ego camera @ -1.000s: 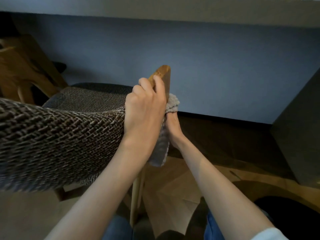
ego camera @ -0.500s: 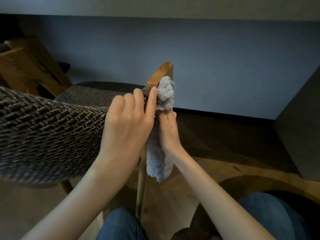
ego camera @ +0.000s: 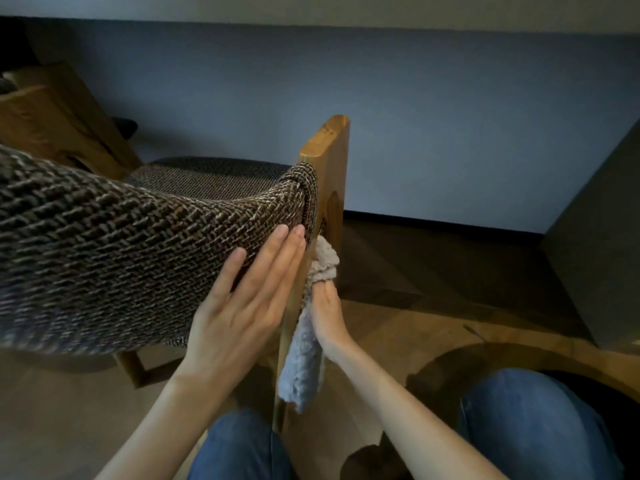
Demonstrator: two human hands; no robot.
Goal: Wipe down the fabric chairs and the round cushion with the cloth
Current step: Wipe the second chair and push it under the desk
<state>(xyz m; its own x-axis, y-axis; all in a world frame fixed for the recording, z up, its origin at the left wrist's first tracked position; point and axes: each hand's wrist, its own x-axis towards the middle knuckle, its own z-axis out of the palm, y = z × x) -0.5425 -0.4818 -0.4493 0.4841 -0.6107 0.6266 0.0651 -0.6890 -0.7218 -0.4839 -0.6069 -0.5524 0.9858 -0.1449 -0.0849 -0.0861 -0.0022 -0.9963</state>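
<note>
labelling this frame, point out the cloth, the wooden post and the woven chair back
cloth [ego camera: 304, 355]: head view, hanging lower half
wooden post [ego camera: 329, 150]: head view, upper front face
woven chair back [ego camera: 121, 244]: head view, middle of the fabric

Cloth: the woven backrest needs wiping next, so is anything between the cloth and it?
The cloth, held by the right hand, lies against the right side of the wooden post; the left hand rests flat on the nearest backrest fabric, in its way.
</note>
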